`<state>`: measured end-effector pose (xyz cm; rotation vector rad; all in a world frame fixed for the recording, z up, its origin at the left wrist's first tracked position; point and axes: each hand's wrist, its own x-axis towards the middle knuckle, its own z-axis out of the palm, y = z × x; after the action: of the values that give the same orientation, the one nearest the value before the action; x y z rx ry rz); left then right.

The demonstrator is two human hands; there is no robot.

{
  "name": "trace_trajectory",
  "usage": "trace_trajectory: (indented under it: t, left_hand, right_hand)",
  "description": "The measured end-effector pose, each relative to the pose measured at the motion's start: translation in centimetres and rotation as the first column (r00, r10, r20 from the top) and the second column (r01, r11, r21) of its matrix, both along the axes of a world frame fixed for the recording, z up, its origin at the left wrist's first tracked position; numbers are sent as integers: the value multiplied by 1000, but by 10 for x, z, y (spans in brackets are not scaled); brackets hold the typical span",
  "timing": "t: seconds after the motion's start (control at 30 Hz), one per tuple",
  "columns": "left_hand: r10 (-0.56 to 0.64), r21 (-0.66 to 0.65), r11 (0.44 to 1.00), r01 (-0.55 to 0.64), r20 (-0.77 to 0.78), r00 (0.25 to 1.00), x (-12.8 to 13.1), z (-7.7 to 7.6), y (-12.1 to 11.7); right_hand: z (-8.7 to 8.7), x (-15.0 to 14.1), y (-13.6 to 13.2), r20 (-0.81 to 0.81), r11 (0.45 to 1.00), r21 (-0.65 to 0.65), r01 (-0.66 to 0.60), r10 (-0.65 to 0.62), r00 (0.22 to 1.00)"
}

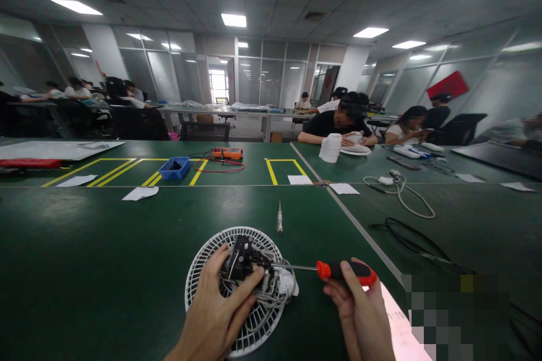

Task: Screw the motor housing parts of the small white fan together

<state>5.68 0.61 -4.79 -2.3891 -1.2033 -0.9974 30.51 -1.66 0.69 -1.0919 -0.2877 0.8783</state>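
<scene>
A round white fan grille [203, 254] lies flat on the green table, with a black motor block [239, 258] and white wiring at its centre. My left hand [220, 307] rests on the grille, its fingers curled round the motor block. My right hand [359, 310] grips the red and black handle of a screwdriver [339, 269]. The thin shaft points left and its tip meets the motor block. A second, small screwdriver [279, 218] lies loose just beyond the grille.
A blue tray [175, 168], an orange multimeter [227, 153] with red leads and paper slips [140, 193] lie farther back. White cable [402, 194] and black cable [406, 237] lie to the right. People sit at tables beyond; one holds white fan parts [331, 148].
</scene>
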Motion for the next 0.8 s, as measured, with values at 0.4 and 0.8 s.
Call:
trace_trajectory:
  t: [0.4, 0.8]
  left_hand:
    - [-3, -31, 1000, 4, 16, 1000, 0, 1, -2]
    - [-2, -30, 1000, 3, 26, 1000, 1, 1, -3]
  right_hand:
    - [-1, 2, 0, -2, 1000, -8, -12, 12, 1000]
    - [0, 2, -2, -3, 1000, 1, -26, 26, 1000]
